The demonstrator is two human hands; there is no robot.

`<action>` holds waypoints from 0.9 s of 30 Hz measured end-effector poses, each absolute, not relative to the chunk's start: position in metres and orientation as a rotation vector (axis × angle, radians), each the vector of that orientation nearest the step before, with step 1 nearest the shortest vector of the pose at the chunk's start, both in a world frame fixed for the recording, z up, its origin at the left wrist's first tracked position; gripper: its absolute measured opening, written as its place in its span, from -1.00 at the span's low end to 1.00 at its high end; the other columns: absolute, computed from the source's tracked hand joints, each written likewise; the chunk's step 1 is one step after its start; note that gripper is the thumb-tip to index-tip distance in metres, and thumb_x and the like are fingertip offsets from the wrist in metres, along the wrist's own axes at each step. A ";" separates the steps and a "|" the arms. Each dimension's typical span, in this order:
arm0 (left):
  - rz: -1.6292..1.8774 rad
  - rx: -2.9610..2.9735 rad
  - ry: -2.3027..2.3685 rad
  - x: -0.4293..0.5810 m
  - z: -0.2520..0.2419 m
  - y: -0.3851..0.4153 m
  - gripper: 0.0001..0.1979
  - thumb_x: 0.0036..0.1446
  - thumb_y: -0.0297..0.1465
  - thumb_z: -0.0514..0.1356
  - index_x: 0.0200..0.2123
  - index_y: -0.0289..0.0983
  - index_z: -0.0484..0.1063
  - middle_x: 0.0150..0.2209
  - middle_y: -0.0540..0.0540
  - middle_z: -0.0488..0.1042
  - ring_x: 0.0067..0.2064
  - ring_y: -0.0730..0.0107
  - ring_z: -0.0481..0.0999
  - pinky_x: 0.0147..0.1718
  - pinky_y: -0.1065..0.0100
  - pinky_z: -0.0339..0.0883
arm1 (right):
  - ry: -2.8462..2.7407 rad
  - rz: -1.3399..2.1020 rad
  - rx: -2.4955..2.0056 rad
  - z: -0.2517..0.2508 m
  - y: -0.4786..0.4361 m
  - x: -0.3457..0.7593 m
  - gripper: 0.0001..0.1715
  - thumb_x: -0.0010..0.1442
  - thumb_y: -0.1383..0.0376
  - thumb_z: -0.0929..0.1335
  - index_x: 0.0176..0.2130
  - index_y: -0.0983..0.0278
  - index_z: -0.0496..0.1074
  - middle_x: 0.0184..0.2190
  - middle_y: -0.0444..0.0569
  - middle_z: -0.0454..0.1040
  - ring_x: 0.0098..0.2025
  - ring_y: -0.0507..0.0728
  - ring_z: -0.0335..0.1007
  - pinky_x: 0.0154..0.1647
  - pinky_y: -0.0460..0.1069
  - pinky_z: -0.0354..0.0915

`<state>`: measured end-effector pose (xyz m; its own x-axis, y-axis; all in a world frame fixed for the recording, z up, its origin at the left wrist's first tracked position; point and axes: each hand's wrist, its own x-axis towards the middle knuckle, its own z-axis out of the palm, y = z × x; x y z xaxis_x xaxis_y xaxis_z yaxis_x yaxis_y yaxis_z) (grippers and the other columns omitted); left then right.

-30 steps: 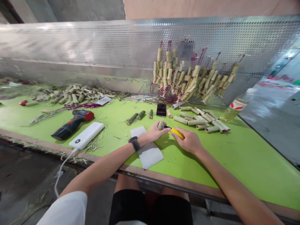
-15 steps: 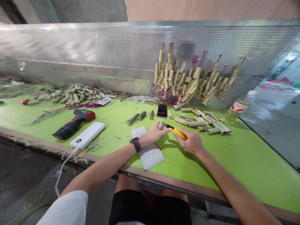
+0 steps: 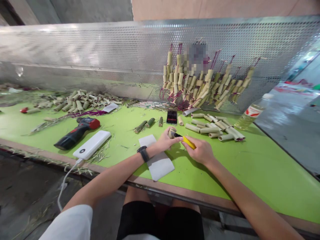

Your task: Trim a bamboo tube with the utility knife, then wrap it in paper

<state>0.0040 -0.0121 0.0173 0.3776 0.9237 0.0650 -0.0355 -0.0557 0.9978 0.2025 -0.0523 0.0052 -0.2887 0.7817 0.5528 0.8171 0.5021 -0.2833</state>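
Observation:
Between the fingers of my left hand (image 3: pixel 165 140) is a short bamboo piece (image 3: pixel 171 132), held above the green table. My right hand (image 3: pixel 201 150) grips the yellow handle of a utility knife (image 3: pixel 189 142). The front of the knife reaches the bamboo piece, close to my left thumb; its tip is too small to make out well. Below my left forearm lies a sheet of white paper (image 3: pixel 161 166). Just beyond my hands are a phone (image 3: pixel 172 117), a pale bamboo piece (image 3: pixel 180 120) and a few greener bamboo pieces (image 3: pixel 150 122).
At left lie a cordless drill (image 3: pixel 77 131) and a white power bank (image 3: pixel 92 144) with its cable. Bamboo pieces are heaped at the back left (image 3: pixel 81 100) and at right (image 3: pixel 212 126). A bottle (image 3: pixel 253 111) stands at right. Strung bamboo (image 3: pixel 200 86) hangs on the perforated metal panel (image 3: pixel 112 46).
The knife has shifted slightly left against the bamboo piece, with my right hand following. Both hands keep their hold. The whole view has moved a little.

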 end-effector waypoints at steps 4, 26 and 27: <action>1.054 1.415 0.979 0.008 0.014 -0.012 -0.43 -0.04 -0.06 0.48 -0.18 -0.22 0.28 -0.54 0.20 0.21 -0.66 0.65 0.21 -0.77 0.56 0.22 | -2.020 -0.231 -1.349 0.003 -0.054 0.197 -0.45 0.38 -0.01 0.28 0.00 0.31 0.63 -0.20 0.14 0.67 -0.46 0.10 0.53 -0.59 -0.07 0.25; 0.914 1.505 0.974 0.004 0.009 -0.010 -0.44 -0.10 -0.02 0.49 -0.33 -0.24 0.27 -0.58 0.20 0.21 -0.67 0.64 0.19 -0.78 0.54 0.24 | -2.154 0.240 -1.344 0.018 -0.055 0.205 -0.38 0.40 -0.07 0.20 0.00 0.28 0.61 -0.48 0.00 0.62 -0.66 0.05 0.31 -0.66 -0.05 0.11; 0.918 1.512 0.990 0.003 0.010 -0.010 -0.44 -0.11 -0.02 0.49 -0.34 -0.24 0.27 -0.58 0.21 0.19 -0.67 0.64 0.18 -0.78 0.54 0.24 | -2.145 0.157 -1.359 0.015 -0.055 0.204 -0.37 0.40 -0.08 0.20 0.02 0.28 0.61 -0.45 0.03 0.63 -0.65 0.05 0.33 -0.67 -0.05 0.10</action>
